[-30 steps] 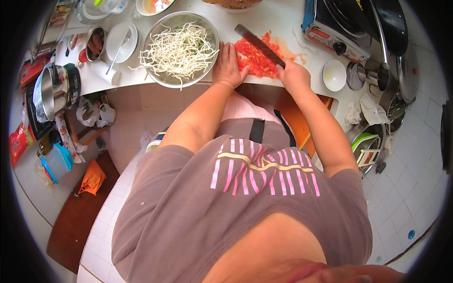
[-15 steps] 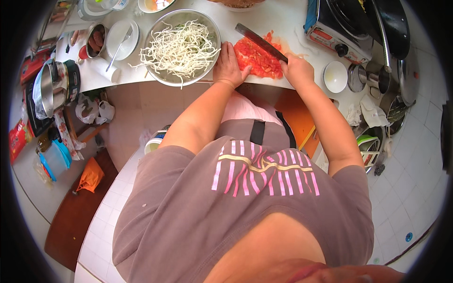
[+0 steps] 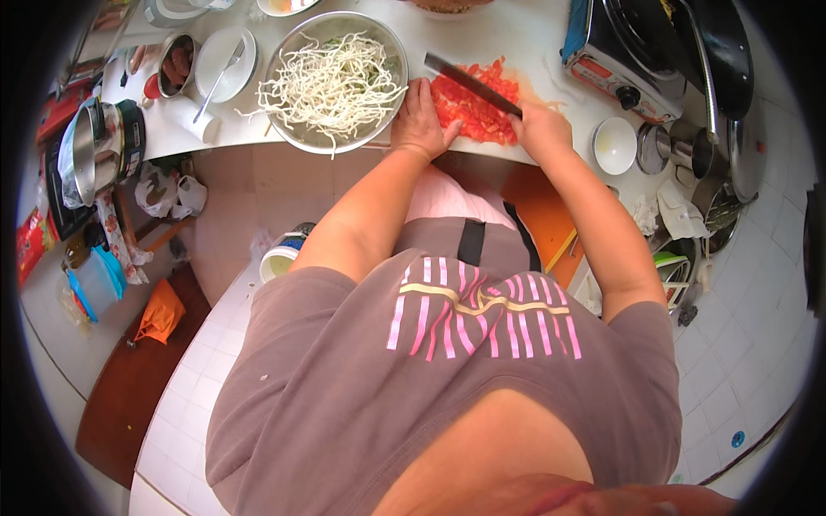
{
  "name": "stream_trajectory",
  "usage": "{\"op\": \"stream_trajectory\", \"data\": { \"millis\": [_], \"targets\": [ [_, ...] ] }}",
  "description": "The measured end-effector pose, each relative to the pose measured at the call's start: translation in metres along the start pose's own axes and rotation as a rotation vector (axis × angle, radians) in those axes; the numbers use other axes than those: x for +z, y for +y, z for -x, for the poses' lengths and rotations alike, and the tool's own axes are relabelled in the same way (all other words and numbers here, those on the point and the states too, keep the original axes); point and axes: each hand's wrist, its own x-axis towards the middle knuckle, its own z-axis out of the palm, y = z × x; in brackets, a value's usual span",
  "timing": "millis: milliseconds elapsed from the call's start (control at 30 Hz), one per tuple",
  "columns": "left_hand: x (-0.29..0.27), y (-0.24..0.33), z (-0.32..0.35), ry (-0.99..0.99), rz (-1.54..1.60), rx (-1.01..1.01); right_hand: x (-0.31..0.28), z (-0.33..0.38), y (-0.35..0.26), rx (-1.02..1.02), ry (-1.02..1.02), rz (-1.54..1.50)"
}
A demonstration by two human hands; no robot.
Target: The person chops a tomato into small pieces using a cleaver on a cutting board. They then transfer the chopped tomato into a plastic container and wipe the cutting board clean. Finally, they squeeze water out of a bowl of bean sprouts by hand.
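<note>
My right hand point(image 3: 544, 131) is closed around the handle of a kitchen knife point(image 3: 469, 82). The dark blade slants up to the left, seen nearly edge-on, over a heap of finely chopped red tomato point(image 3: 473, 125) by the counter's near edge. Left of the heap, my left hand point(image 3: 419, 125) lies with its fingers stretched out and the thumb apart, touching or close to the tomato. Just beyond it to the left stands a wide metal bowl point(image 3: 297, 142) full of long white noodle-like strands point(image 3: 331, 86), some hanging over the rim, with bits of green beneath.
A white plate point(image 3: 225, 82) with a fork point(image 3: 215, 84) lies left of the bowl. To the right are a portable gas stove point(image 3: 621, 82), a small white bowl point(image 3: 614, 144) and metal pots point(image 3: 693, 142). A bucket point(image 3: 277, 265) stands below on the left.
The knife has turned slightly, its far end coming a little nearer and left. My left hand stays almost in place; the whole view has shifted slightly.
</note>
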Motion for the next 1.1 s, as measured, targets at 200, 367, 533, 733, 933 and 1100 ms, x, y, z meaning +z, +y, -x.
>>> {"op": "stream_trajectory", "data": {
  "millis": [200,367,533,733,933,1100],
  "targets": [
    [0.008,-0.005,0.009,0.0,-0.006,0.01,0.005,0.009,-0.019,-0.004,-0.069,0.054],
    [0.008,-0.005,0.006,-0.021,-0.023,0.018,0.008,0.012,-0.021,0.024,-0.053,0.017],
    [0.003,-0.007,0.003,-0.027,0.026,0.064,0.004,0.005,-0.02,0.029,-0.003,0.028],
    [-0.004,-0.002,0.002,-0.036,-0.052,0.088,-0.005,0.001,-0.023,0.016,0.021,0.014],
    [-0.006,0.002,0.011,-0.022,0.029,0.101,0.001,-0.001,-0.009,0.072,-0.025,0.03],
    [-0.009,0.003,0.006,-0.074,-0.029,0.064,0.002,-0.001,0.003,0.086,0.006,0.019]
  ]
}}
